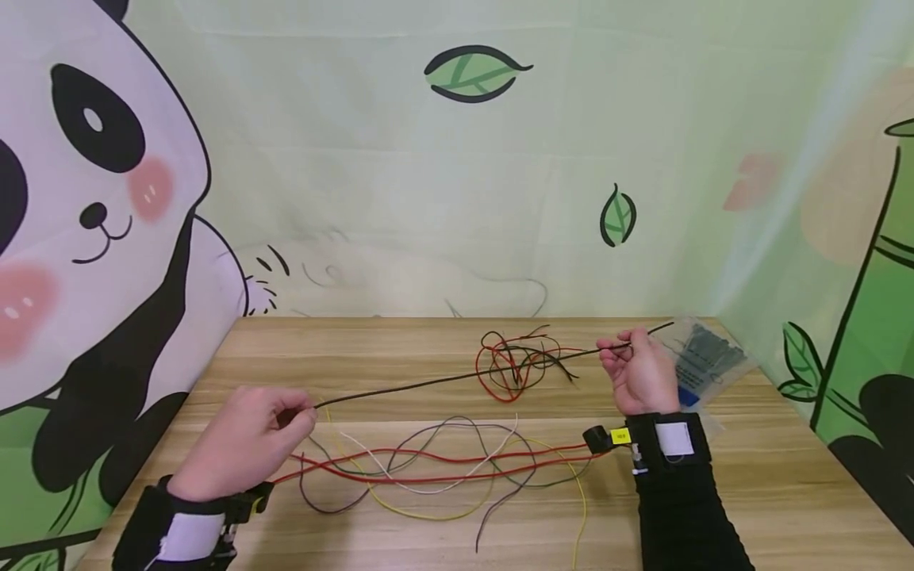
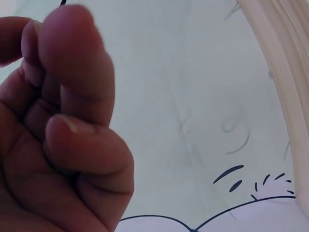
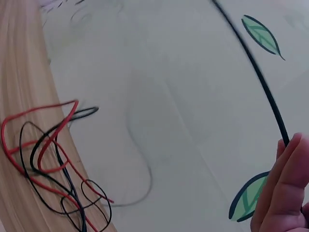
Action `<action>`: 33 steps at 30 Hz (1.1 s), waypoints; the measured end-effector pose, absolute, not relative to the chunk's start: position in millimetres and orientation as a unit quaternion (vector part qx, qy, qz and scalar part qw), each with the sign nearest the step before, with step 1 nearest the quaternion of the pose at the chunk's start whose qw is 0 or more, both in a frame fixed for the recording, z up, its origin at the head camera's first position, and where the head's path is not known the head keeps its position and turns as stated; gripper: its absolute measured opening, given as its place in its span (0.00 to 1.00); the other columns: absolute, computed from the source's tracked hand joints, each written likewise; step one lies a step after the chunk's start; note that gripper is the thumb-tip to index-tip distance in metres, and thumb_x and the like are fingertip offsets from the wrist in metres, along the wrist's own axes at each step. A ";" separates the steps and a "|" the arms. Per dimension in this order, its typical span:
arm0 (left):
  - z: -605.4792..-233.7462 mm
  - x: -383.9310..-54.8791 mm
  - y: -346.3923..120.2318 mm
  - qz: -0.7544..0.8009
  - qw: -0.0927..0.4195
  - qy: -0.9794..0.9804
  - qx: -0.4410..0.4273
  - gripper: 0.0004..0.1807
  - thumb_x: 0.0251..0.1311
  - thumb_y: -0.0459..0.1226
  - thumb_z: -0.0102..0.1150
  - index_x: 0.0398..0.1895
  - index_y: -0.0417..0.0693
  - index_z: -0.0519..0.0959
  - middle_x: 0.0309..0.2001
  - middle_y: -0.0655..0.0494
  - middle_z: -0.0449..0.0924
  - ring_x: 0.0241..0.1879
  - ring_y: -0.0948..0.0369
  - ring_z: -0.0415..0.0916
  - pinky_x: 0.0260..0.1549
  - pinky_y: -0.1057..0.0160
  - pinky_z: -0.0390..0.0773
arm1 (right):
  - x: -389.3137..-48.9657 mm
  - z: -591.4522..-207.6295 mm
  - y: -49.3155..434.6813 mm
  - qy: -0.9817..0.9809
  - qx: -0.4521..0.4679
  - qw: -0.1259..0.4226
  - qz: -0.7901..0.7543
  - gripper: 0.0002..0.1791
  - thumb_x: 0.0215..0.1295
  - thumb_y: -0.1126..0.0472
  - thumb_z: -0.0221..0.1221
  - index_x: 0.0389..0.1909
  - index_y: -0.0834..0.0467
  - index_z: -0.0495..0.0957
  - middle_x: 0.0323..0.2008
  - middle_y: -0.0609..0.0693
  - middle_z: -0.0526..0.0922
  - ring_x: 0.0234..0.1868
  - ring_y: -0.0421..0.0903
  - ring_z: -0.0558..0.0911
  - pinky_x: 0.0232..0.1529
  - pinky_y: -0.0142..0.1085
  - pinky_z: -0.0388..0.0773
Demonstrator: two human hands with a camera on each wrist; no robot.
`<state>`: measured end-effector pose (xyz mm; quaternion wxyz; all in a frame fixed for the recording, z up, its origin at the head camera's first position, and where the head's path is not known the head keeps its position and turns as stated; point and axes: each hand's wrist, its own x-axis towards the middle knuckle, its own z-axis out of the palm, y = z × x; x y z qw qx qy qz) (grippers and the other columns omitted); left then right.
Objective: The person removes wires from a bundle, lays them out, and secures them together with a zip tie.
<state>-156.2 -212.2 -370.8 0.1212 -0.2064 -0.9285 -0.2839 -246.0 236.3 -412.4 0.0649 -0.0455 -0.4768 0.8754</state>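
Filling the far side with a pale green backdrop [image 1: 343, 143], printed with a big panda [image 1: 143, 238] on the left, a green stalk [image 1: 878, 317] on the right and leaves [image 1: 473, 75] between. Covering the near side with a wooden tabletop [image 1: 743, 492]. Strewn across its near middle in loose curves: thin wires [image 1: 428, 519] in yellow, white, purple and green, crossing a pair of thicker red wires [image 1: 428, 480]. Running left to right from beside one wrist to beside the other; cannot tell where they end. Reaching in from the near left with the left hand [image 1: 246, 436], banded in black at the wrist, and pinching a black cord [image 1: 414, 386] between thumb and forefinger. Reaching in from the near right with the right hand [image 1: 646, 373], likewise banded, and gripping the same cord in bent fingers, near its far right tip. Just beyond, on the far right: a clear plastic bag [image 1: 703, 365] with dark contents. At far centre, on the wood: a red and black tangle [image 1: 520, 379]. Held above it, nearly straight between both hands and slanting from near left to far right: the cord.
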 end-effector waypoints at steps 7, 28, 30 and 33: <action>-370.0 -156.0 -210.7 -0.289 0.139 -0.922 -0.219 0.18 0.57 0.29 0.55 0.15 0.61 0.71 0.13 0.71 0.60 0.15 0.70 0.60 0.17 0.70 0.58 | -251.8 -417.2 230.5 -0.564 -0.078 0.113 0.814 0.15 0.78 0.57 0.35 0.56 0.61 0.60 0.30 0.50 0.82 0.26 0.38 0.79 0.32 0.25 0.78; -359.7 -154.5 -216.4 -0.401 0.192 -0.891 -0.095 0.14 0.69 0.38 0.50 0.28 0.47 0.83 0.19 0.59 0.78 0.20 0.62 0.74 0.12 0.63 0.63 | -246.3 -410.1 232.5 -0.645 -0.106 0.188 0.733 0.15 0.75 0.54 0.45 0.45 0.61 0.75 0.34 0.54 0.70 0.25 0.41 0.72 0.26 0.28 0.71; -361.5 -156.2 -216.0 -0.393 0.206 -0.893 -0.071 0.14 0.69 0.39 0.50 0.30 0.46 0.85 0.19 0.58 0.79 0.20 0.62 0.75 0.11 0.63 0.62 | -244.9 -407.0 232.9 -0.635 -0.104 0.190 0.742 0.15 0.75 0.54 0.46 0.43 0.61 0.76 0.33 0.53 0.70 0.25 0.42 0.72 0.26 0.28 0.70; -363.3 -156.5 -217.5 -0.393 0.222 -0.891 -0.040 0.14 0.68 0.40 0.51 0.34 0.45 0.86 0.20 0.56 0.80 0.19 0.63 0.75 0.10 0.62 0.61 | -241.9 -403.3 234.3 -0.627 -0.093 0.182 0.751 0.16 0.75 0.53 0.45 0.42 0.60 0.76 0.32 0.52 0.71 0.26 0.41 0.71 0.26 0.29 0.69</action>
